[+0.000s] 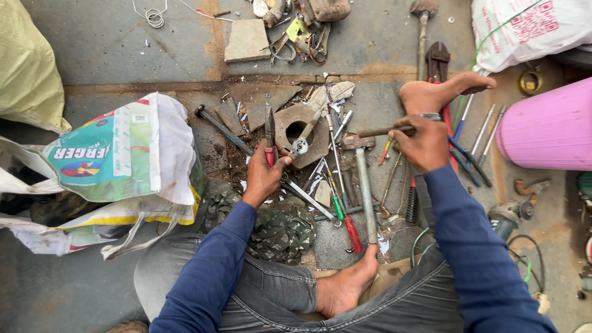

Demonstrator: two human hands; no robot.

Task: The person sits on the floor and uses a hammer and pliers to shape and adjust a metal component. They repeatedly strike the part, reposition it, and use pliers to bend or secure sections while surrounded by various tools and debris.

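Note:
I sit on a concrete floor among scattered tools. My left hand (264, 174) grips red-handled pliers (270, 132) whose jaws point up, next to a broken stone ring (302, 132) with a round hole. My right hand (422, 140) is closed on a thin rusty metal rod (377, 131) that sticks out to the left, just beside my right foot (441, 91). A long-handled hammer (364, 185) lies between my hands, its handle reaching my left foot (345, 287). Screwdrivers with green and red handles (345, 219) lie below the stone.
A printed white sack (123, 157) lies at the left, a pink plastic tub (549, 126) at the right, another white sack (530, 28) at top right. Bolt cutters (438, 61), a second hammer (422, 31), loose screwdrivers (484, 132) and stone pieces (246, 40) lie about. Camouflage cloth (277, 228) covers my lap.

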